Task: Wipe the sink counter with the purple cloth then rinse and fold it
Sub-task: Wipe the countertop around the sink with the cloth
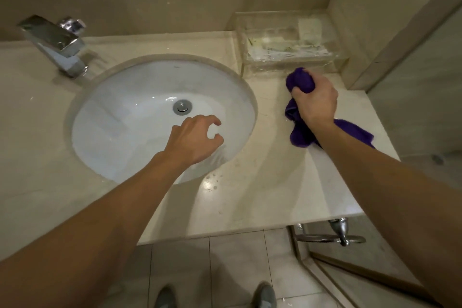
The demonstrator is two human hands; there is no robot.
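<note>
Right hand [315,101]: we see it clenched around a bunched part of the purple cloth [300,81], knuckles up, at the right side of the worktop [262,195].
Purple cloth: we find it on the worktop right of the sink [120,117], just in front of the clear tray [287,40]; one wad sticks out beyond the fingers, the rest trails under the wrist toward the worktop's right edge.
Left hand [193,139]: we see it released, holding nothing, fingers loosely curved, poised over the right part of the sink bowl near the drain [182,107].
Faucet [57,44]: chrome, at the sink's rear left; we see no water running.
Worktop surface: we note water droplets and a wet sheen near the sink's front rim.
Clear tray: against the back wall in the right corner; contents too blurred for us to identify.
</note>
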